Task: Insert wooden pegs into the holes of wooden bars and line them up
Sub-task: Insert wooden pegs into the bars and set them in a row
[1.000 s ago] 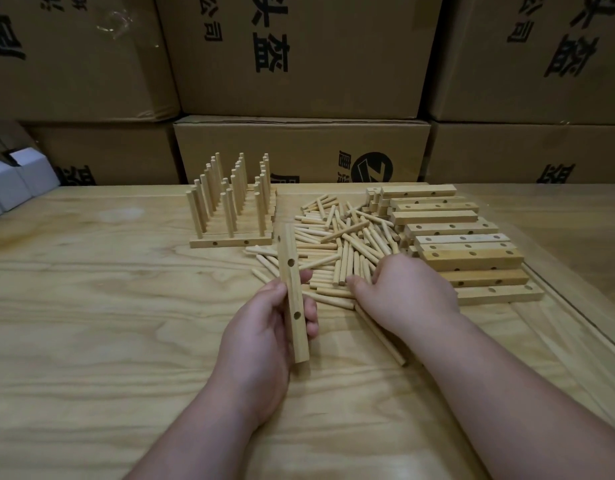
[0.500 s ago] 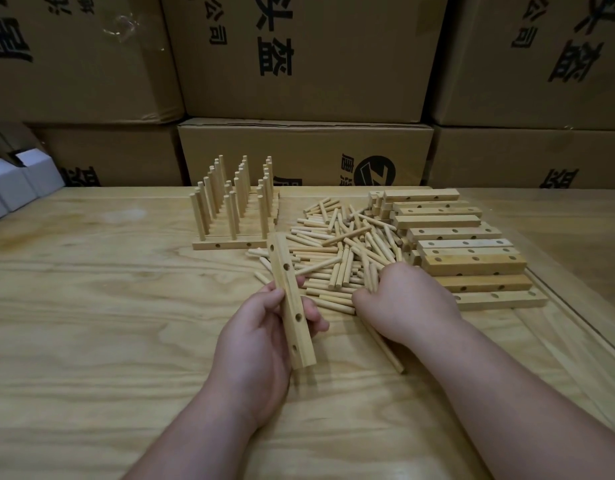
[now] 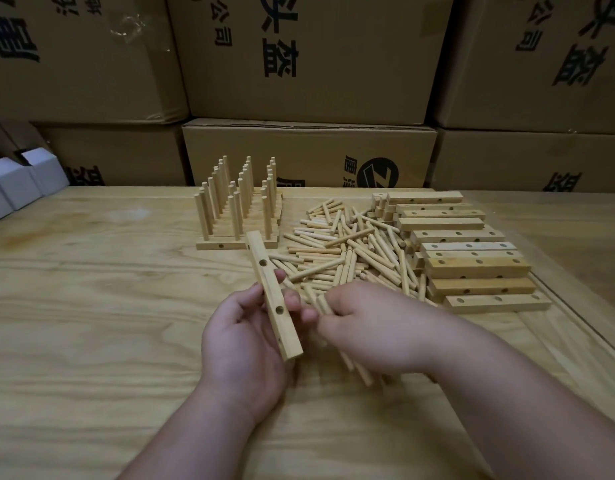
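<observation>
Both hands are working at lower centre: the left hand [image 3: 245,336] is gripping a pale, stiff wooden bar with drilled holes [image 3: 273,295] around its middle, holes facing right, while the right hand [image 3: 363,323] is pinching what looks like several light, smooth wooden pegs [image 3: 321,304] from the loose peg pile [image 3: 347,258]; gripping pegs mid-length should be steadying insertion.

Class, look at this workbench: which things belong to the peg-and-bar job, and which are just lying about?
Part of the job: bar held in left hand; pegs gripped by right hand; loose peg pile; unfilled bars; finished pegged bars.

Just lying about: cardboard cartons; small white boxes.
</observation>
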### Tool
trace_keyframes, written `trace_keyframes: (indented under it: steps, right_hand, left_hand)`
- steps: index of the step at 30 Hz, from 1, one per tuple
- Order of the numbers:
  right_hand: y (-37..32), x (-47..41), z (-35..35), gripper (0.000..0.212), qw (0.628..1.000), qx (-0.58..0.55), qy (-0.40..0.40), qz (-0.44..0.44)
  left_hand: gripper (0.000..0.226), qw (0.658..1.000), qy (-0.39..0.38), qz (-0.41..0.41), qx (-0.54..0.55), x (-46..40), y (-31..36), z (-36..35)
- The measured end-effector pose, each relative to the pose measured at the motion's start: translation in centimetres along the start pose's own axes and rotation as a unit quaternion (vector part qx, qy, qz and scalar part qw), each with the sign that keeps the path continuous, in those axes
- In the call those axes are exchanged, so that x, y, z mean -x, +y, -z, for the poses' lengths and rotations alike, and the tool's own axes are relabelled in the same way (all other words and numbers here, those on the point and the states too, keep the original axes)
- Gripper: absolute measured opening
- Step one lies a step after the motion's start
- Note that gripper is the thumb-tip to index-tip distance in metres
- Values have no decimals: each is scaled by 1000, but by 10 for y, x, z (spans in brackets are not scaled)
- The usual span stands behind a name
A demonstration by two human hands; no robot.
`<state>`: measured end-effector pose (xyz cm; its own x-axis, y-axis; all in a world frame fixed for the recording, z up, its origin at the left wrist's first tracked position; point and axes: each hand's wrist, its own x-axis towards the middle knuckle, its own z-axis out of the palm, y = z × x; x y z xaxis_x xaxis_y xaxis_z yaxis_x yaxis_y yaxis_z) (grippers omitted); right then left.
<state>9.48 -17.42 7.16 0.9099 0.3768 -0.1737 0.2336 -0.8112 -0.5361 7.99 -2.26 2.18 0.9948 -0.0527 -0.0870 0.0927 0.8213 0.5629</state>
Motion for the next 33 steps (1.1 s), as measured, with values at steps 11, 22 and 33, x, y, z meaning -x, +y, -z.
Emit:
trace_keyframes:
  steps: [11,22,33]
  right_hand:
    - [-4,-4,-19,32,992,-128,-21,4]
    - [1,4,7,45,994,-70,79,-5]
    - [-3,10,12,12,976,-126,157,84]
  left_hand:
    - [24,998,-17,-1,64,-1,3,-1]
    - [23,1000,10,0,24,-5,0,6]
    - [34,993,-16,-14,-115,-3,-12,-2]
